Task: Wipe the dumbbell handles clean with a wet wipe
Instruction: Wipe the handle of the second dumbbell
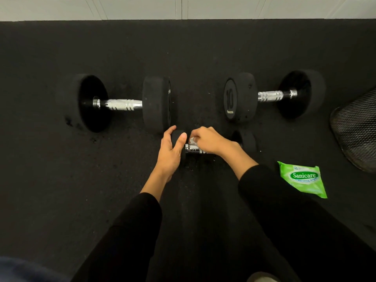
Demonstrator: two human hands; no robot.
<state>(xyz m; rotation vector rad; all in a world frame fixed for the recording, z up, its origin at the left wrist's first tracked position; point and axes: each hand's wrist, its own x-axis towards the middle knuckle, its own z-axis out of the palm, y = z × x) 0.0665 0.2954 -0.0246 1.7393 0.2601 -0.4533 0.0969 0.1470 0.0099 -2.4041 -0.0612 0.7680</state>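
A small black dumbbell point(245, 140) with a chrome handle point(194, 149) lies on the black floor in front of me. My left hand point(172, 151) grips its left head. Over the handle, my right hand point(209, 140) is closed on a white wet wipe point(192, 140) pressed against the chrome. Two bigger dumbbells lie farther back: one at the left point(120, 103), one at the right point(271, 95) marked 10. Both have bare chrome handles.
A green Sanicare wipe pack point(303, 179) lies on the floor at my right. A black mesh object point(356, 129) sits at the right edge. A white wall point(183, 7) borders the black rubber floor point(61, 180) at the far side.
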